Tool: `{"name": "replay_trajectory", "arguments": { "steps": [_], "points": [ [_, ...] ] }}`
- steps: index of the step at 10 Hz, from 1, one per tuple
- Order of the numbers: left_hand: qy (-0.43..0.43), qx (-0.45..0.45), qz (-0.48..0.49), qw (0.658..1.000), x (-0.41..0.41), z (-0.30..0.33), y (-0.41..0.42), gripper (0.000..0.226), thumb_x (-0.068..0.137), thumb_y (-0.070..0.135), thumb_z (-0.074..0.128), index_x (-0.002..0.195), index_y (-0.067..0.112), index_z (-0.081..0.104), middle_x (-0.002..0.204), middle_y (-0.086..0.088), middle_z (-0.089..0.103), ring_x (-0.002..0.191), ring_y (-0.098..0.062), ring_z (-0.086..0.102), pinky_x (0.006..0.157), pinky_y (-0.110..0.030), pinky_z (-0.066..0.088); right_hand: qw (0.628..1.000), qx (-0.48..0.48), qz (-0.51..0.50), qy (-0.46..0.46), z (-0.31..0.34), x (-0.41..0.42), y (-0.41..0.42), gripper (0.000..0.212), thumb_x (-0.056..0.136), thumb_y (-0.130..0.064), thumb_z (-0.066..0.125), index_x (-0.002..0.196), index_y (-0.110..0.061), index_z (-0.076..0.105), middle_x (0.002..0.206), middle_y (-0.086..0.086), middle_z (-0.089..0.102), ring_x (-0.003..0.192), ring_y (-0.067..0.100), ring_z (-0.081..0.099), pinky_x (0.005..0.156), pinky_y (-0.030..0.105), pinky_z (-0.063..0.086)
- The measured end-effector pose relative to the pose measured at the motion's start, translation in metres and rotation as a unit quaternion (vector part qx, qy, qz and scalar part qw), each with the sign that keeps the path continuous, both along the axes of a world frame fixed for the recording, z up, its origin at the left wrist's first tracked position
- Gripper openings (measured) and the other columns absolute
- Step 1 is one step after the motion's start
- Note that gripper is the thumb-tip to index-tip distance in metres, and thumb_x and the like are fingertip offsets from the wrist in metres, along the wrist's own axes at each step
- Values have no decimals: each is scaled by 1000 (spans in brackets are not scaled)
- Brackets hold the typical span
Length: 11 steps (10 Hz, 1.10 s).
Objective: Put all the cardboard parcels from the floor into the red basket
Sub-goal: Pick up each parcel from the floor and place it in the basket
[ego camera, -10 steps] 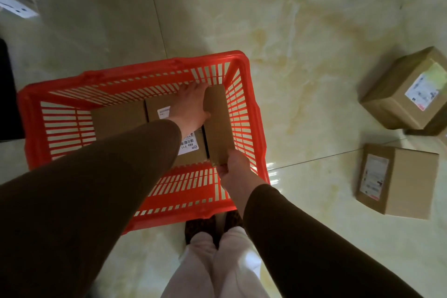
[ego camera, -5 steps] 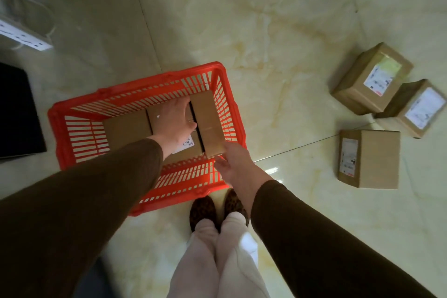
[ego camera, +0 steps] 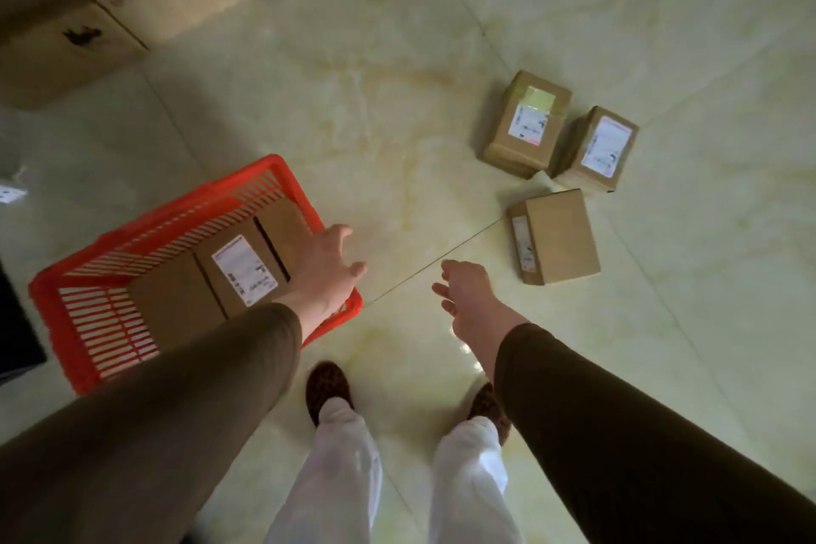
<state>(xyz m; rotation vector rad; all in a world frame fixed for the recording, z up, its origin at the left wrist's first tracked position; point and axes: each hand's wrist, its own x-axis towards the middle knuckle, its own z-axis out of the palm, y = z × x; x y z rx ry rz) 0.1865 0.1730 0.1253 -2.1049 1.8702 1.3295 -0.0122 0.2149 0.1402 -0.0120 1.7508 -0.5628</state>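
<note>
Both hands are empty with fingers spread: left hand (ego camera: 324,274) over the red basket (ego camera: 73,278) rim, right hand (ego camera: 468,300) reaching toward 2 o'clock. Three parcels (ego camera: 558,234) lie there on the floor, close together; grabbing the nearest one carelessly may knock its neighbours.

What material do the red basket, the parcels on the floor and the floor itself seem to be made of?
Basket: likely moulded plastic, uniform red, slotted walls.
Parcels: matt brown cardboard with white paper labels; one carries yellowish tape.
Floor: glossy tile, seemingly marble-look ceramic or stone, judging by veins, reflections and thin joint lines.
</note>
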Motion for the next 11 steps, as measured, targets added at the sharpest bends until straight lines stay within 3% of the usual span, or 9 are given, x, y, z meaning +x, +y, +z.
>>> {"name": "replay_trajectory", "arguments": {
  "steps": [2,3,4,5,6,7,8,9,11],
  "points": [
    [-19,-2,-59,998,-93,9,19,58,91,30,69,143,15,47,144,-10,50,134,-29,45,111,-40,35,1000,-22,-11,13,2,-104,28,17,99,-14,52,115,-14,46,87,0,52,69,11,53,57,24,47],
    [-23,-4,-66,998,-138,14,35,58,91,30,69,142,14,48,142,-11,52,133,-29,46,109,-39,35,1000,-14,0,17,5,-153,47,30,99,-14,52,128,-5,54,83,-2,52,67,10,52,40,13,47],
    [-9,8,-64,998,-180,18,43,57,91,32,69,141,15,48,141,-9,53,134,-28,45,110,-38,35,999,-3,3,49,6,-196,54,41,98,-15,53,136,1,53,86,2,56,67,12,53,36,11,44],
    [0,6,-61,998,-214,19,39,56,91,34,68,140,16,49,141,-7,53,134,-26,46,109,-37,36,996,18,-27,83,3,-224,48,44,97,-18,52,139,-4,51,123,17,62,86,22,56,61,23,46],
    [11,14,-57,998,-241,17,31,55,91,35,67,140,16,49,140,-7,53,132,-26,46,108,-36,37,981,57,151,105,16,-239,35,39,96,-18,56,133,-7,50,134,6,57,109,20,57,80,25,47],
    [15,26,-56,998,-263,13,17,55,91,36,65,140,17,49,140,-7,53,131,-26,47,106,-36,38,947,59,251,190,16,-257,14,24,96,-15,58,120,-17,57,122,-2,56,111,15,58,85,20,43],
    [14,28,-37,999,-279,8,2,55,92,36,65,141,18,48,141,-5,52,132,-25,47,107,-36,38,990,17,70,122,-5,-276,-5,9,97,-18,53,105,-17,51,110,8,52,101,22,53,85,33,49],
    [20,45,0,999,-293,1,-9,55,92,36,66,141,18,48,144,-4,51,133,-23,48,106,-33,37,993,-4,78,90,-17,-290,-14,28,96,-20,54,123,-12,50,115,10,50,100,25,50,86,41,46],
    [26,72,94,993,-337,-21,-6,57,93,38,66,143,17,48,146,-4,49,134,-24,49,106,-32,38,988,-2,132,79,-34,-336,-24,47,98,-23,55,140,-2,50,113,7,51,98,22,49,81,33,39]
  ]
}}
